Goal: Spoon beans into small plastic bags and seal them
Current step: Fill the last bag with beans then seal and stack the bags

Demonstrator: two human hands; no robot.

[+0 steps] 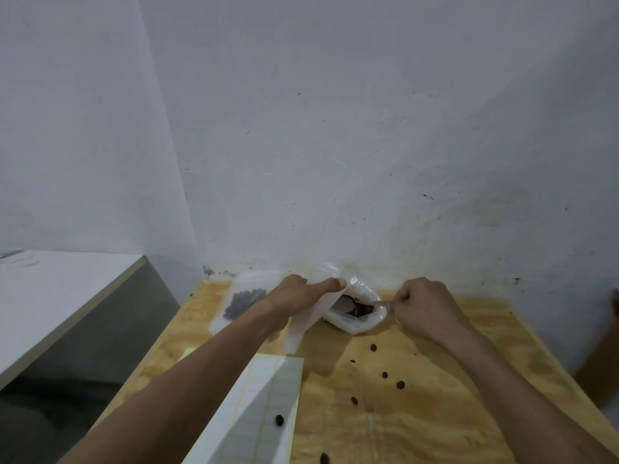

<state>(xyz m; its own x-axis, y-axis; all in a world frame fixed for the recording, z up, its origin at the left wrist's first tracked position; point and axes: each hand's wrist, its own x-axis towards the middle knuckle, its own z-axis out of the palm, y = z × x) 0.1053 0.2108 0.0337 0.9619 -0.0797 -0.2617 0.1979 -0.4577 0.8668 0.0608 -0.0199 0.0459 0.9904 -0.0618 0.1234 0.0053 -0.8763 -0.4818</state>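
A large clear plastic bag (360,324) with dark beans (363,309) inside lies open at the far side of the wooden table (435,413). My left hand (301,296) holds up a small empty plastic bag (301,326), thumb stretched along its top. My right hand (425,306) is curled round a thin spoon handle (382,301) whose bowl reaches into the beans. A small flat bag with beans (243,301) lies at the far left of the table.
Several loose beans (400,385) are scattered over the table's middle and near part. A white sheet with yellow edges (258,413) lies in front, one bean (279,420) on it. A wall rises right behind the table; a white counter (50,296) stands to the left.
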